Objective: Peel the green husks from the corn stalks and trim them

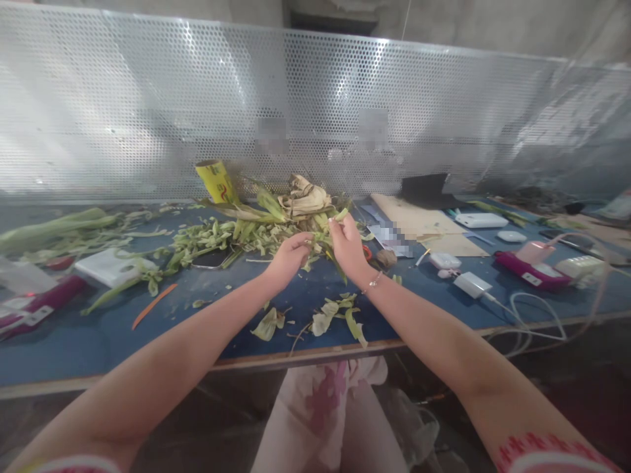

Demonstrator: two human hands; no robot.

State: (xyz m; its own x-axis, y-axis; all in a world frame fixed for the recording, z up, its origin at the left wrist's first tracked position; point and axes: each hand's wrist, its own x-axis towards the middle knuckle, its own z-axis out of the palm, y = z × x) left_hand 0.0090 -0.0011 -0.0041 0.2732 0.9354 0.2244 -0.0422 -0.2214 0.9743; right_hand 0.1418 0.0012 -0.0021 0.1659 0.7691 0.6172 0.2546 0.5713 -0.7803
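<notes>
Blue worktop (73, 341) (leaf scraps (231, 236) strewn) — perforated metal screen (148, 105) behind.

Both bare forearms reach forward and converge. The left hand (290, 257) is curled, its fingers (304, 244) bent toward the right hand (348, 248), almost touching it. The right hand's fingers (336, 226) point up and pinch together; a thin bracelet (373, 282) circles its wrist behind them.

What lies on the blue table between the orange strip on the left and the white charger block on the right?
In the head view, between the orange strip and the white charger block lie loose green leaf scraps on the blue table.
</notes>
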